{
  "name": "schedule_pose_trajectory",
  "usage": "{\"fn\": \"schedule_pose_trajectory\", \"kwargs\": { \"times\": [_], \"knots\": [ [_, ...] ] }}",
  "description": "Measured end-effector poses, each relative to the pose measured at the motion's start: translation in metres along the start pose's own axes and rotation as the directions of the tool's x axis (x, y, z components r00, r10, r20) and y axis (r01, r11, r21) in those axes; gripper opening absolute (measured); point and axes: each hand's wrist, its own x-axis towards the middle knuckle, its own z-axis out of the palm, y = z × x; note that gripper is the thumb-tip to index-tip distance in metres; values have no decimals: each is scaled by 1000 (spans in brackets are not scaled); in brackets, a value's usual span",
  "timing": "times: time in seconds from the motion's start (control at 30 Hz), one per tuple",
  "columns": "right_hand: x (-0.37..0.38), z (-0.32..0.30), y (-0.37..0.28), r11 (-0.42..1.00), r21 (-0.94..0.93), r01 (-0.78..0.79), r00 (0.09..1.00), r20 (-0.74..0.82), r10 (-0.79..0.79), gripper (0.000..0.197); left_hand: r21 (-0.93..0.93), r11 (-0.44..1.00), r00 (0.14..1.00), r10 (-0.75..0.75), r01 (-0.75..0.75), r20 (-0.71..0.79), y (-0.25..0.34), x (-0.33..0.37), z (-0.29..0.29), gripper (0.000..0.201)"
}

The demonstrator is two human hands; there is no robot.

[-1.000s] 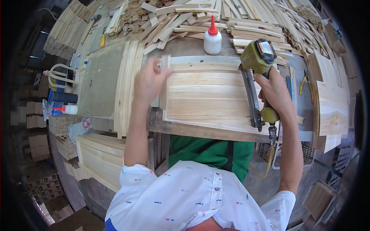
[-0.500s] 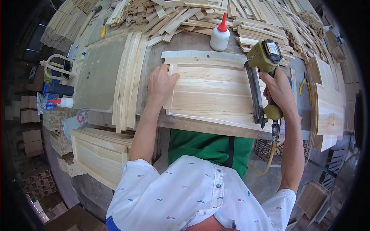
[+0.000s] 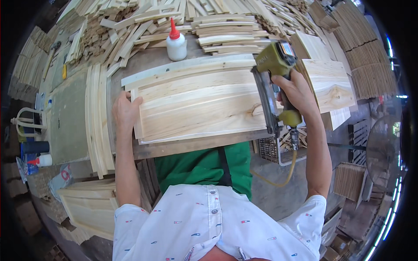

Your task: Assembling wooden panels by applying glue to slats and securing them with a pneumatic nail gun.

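Observation:
A pale wooden panel (image 3: pixel 196 102) with a raised strip along its far side and another at its left end lies on the bench in front of me. My left hand (image 3: pixel 126 111) is closed round the panel's left end, thumb over the end strip (image 3: pixel 136 119). In my right hand (image 3: pixel 295 93) is an olive-green and black pneumatic nail gun (image 3: pixel 274 61), gripped by its handle. It stands over the panel's right end and hides that end; whether its nose touches the wood I cannot tell. A yellow air hose (image 3: pixel 285 174) hangs from the handle's base.
A white glue bottle (image 3: pixel 176 48) with a red tip stands beyond the panel. Loose wood strips (image 3: pixel 135 26) pile up behind it. Long strips (image 3: pixel 98 122) lie to the left, stacked panels (image 3: pixel 328 82) to the right. A wire basket (image 3: pixel 270 150) with offcuts is below right.
The view has swung to the right, so the bench sits further left in the picture. My left hand keeps its hold on the panel's end; the nail gun stays in my right hand.

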Motion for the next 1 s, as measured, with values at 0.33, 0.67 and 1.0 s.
{"fn": "schedule_pose_trajectory", "kwargs": {
  "times": [0.33,0.67,1.0],
  "knots": [
    [-3,-29,57,991,93,-95,992,-75,102,32,-234,882,912,390,-410,-126,73,-15,14,35],
    [-1,-29,62,993,68,-99,988,-114,107,37,266,531,536,842,-805,-57,203,66,114,8],
    [-4,-29,56,992,73,-102,988,-112,110,35,137,431,409,898,-892,-162,160,-10,86,6]
  ]
}}
